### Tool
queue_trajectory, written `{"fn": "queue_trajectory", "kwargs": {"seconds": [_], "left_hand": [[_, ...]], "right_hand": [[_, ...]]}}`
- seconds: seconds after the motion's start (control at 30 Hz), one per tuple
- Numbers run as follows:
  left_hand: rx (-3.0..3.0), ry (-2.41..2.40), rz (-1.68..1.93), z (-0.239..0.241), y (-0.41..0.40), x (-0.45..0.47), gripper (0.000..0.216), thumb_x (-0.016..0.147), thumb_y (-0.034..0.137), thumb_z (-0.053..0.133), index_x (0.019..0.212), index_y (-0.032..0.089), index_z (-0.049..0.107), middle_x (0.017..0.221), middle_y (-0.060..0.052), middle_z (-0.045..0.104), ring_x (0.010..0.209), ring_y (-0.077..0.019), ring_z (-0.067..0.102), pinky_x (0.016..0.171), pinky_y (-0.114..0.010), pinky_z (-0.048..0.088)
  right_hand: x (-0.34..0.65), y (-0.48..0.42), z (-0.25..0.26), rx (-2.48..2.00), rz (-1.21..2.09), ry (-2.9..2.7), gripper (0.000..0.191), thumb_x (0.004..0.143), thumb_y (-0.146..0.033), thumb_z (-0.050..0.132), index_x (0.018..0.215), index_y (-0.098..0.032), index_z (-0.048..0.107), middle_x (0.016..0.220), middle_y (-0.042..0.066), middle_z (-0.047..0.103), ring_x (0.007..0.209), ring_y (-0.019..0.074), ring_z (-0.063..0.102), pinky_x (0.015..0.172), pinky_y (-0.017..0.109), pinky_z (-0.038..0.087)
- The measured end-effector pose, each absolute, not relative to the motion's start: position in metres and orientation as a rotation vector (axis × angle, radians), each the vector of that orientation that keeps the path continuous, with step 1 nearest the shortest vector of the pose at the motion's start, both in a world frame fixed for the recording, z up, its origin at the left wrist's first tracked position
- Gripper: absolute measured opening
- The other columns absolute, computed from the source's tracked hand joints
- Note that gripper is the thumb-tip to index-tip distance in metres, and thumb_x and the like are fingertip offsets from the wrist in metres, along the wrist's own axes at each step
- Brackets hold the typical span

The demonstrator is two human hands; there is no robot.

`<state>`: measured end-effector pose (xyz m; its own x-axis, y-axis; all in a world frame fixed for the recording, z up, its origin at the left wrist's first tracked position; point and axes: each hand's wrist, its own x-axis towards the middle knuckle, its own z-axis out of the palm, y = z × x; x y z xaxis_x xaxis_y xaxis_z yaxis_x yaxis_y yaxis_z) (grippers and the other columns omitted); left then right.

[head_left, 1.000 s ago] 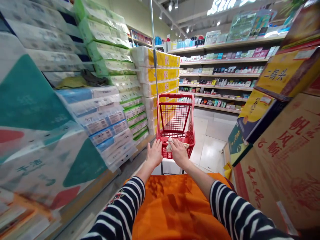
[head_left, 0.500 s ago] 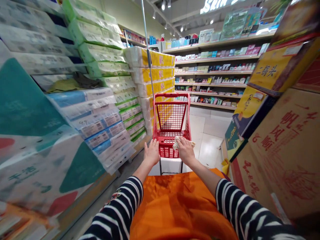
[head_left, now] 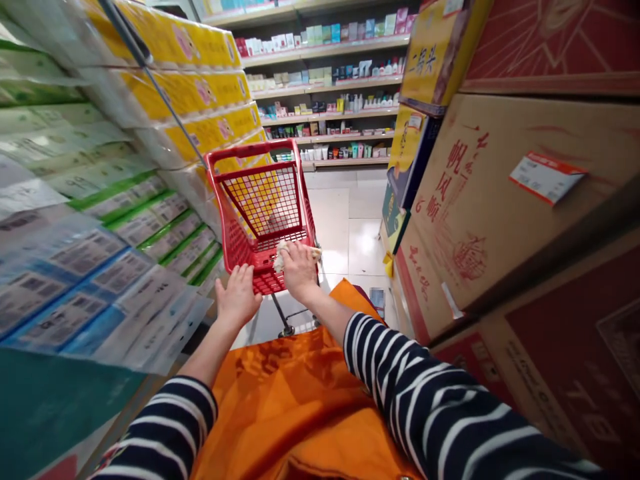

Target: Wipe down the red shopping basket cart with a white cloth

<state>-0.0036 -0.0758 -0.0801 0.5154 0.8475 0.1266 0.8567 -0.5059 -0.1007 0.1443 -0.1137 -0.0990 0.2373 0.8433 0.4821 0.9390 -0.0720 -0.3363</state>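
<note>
A red shopping cart (head_left: 263,257) with a plastic mesh basket stands in front of me, turned slightly at an angle. My left hand (head_left: 237,297) rests on the near left corner of its rim, fingers stretched forward and thumb apart. A crumpled cream-coloured cloth (head_left: 280,257) is under my right hand (head_left: 299,268), whose fingers press it against the near right rim of the basket. Part of the cloth sticks out on both sides of that hand; the rest is hidden beneath it. An orange apron (head_left: 285,407) covers my front.
Stacked tissue packs, yellow (head_left: 200,87) and green (head_left: 165,220), line the left side. On the right rise cardboard cartons (head_left: 475,193). Shelves of small boxes and bottles (head_left: 330,93) stand at the back. A thin metal pole (head_left: 170,107) leans across near the yellow packs.
My view has tipped down and turned right, so the cart and both hands appear further left. The right hand and cloth remain on the basket's near rim, the left hand beside them.
</note>
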Motion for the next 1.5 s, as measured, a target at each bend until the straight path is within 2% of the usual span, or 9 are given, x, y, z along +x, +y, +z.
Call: {"fn": "queue_trajectory", "kwargs": {"seconds": [0.2, 0.57, 0.7, 0.83, 0.97, 1.03, 1.13, 1.3, 1.5], "left_hand": [[-2.610, -1.489, -0.126, -0.080, -0.080, -0.004, 0.064, 0.080, 0.027, 0.042, 0.141, 0.012, 0.030, 0.148, -0.015, 0.033, 0.137, -0.0278, 0.028, 0.107, -0.062, 0.020], [-2.625, -1.479, -0.122, -0.080, -0.080, -0.005, 0.067, 0.078, 0.026, 0.044, 0.141, 0.011, 0.030, 0.148, -0.016, 0.032, 0.138, -0.0288, 0.025, 0.107, -0.062, 0.019], [-2.618, -1.482, -0.120, -0.081, -0.079, -0.004, 0.065, 0.079, 0.028, 0.043, 0.141, 0.012, 0.032, 0.148, -0.015, 0.032, 0.137, -0.0290, 0.026, 0.106, -0.062, 0.021], [-2.597, -1.496, -0.106, -0.079, -0.082, -0.003, 0.062, 0.079, 0.023, 0.042, 0.140, 0.015, 0.034, 0.148, -0.013, 0.032, 0.138, -0.0265, 0.027, 0.108, -0.060, 0.022], [-2.613, -1.522, -0.084, -0.076, -0.087, 0.001, 0.067, 0.075, 0.021, 0.046, 0.141, 0.015, 0.032, 0.150, -0.011, 0.029, 0.139, -0.0247, 0.024, 0.110, -0.059, 0.019], [-2.632, -1.554, -0.098, -0.076, -0.088, 0.002, 0.069, 0.074, 0.021, 0.048, 0.141, 0.015, 0.032, 0.151, -0.010, 0.028, 0.140, -0.0243, 0.022, 0.110, -0.058, 0.018], [-2.665, -1.593, -0.129, -0.076, -0.088, 0.001, 0.069, 0.074, 0.020, 0.048, 0.141, 0.016, 0.032, 0.151, -0.010, 0.027, 0.140, -0.0237, 0.021, 0.112, -0.056, 0.016], [-2.679, -1.634, -0.166, -0.077, -0.089, 0.002, 0.070, 0.074, 0.020, 0.047, 0.142, 0.014, 0.030, 0.152, -0.010, 0.026, 0.140, -0.0246, 0.019, 0.112, -0.057, 0.016], [-2.689, -1.628, -0.133, -0.073, -0.089, 0.002, 0.062, 0.081, 0.026, 0.042, 0.142, 0.017, 0.030, 0.152, -0.008, 0.026, 0.141, -0.0232, 0.018, 0.112, -0.056, 0.015]], "right_hand": [[0.107, -0.106, -0.098, -1.788, -0.253, -1.839, 0.035, 0.094, -0.024, 0.037, 0.124, -0.016, 0.052, 0.139, 0.009, 0.045, 0.129, 0.0244, 0.034, 0.107, 0.044, 0.026], [0.144, -0.109, -0.087, -1.882, -0.211, -1.775, 0.036, 0.095, -0.021, 0.034, 0.126, -0.022, 0.052, 0.133, 0.010, 0.049, 0.117, 0.0221, 0.044, 0.099, 0.040, 0.034], [0.121, -0.111, -0.090, -1.793, -0.201, -1.845, 0.032, 0.091, -0.028, 0.044, 0.120, -0.020, 0.056, 0.139, 0.011, 0.043, 0.125, 0.0245, 0.035, 0.104, 0.044, 0.027], [0.118, -0.114, -0.093, -1.745, -0.195, -1.871, 0.044, 0.082, -0.040, 0.058, 0.121, -0.020, 0.055, 0.142, 0.012, 0.039, 0.127, 0.0290, 0.032, 0.105, 0.050, 0.024], [0.137, -0.109, -0.088, -1.761, -0.160, -1.899, 0.026, 0.087, -0.026, 0.051, 0.110, -0.023, 0.063, 0.133, 0.010, 0.050, 0.118, 0.0253, 0.044, 0.101, 0.047, 0.032], [0.155, -0.107, -0.084, -1.754, -0.148, -1.854, 0.026, 0.087, -0.021, 0.048, 0.107, -0.022, 0.065, 0.128, 0.009, 0.054, 0.113, 0.0229, 0.049, 0.098, 0.041, 0.037], [0.184, -0.105, -0.080, -1.831, -0.236, -1.628, 0.037, 0.082, -0.011, 0.047, 0.116, -0.019, 0.061, 0.134, 0.011, 0.048, 0.119, 0.0229, 0.046, 0.097, 0.037, 0.040], [0.189, -0.106, -0.089, -1.855, -0.356, -1.813, 0.037, 0.082, -0.007, 0.046, 0.112, -0.017, 0.065, 0.136, 0.013, 0.048, 0.126, 0.0255, 0.039, 0.105, 0.040, 0.033], [0.120, -0.093, -0.108, -1.723, -0.325, -1.816, 0.047, 0.081, -0.009, 0.049, 0.129, -0.012, 0.052, 0.140, 0.016, 0.043, 0.129, 0.0278, 0.035, 0.105, 0.044, 0.031]]}}
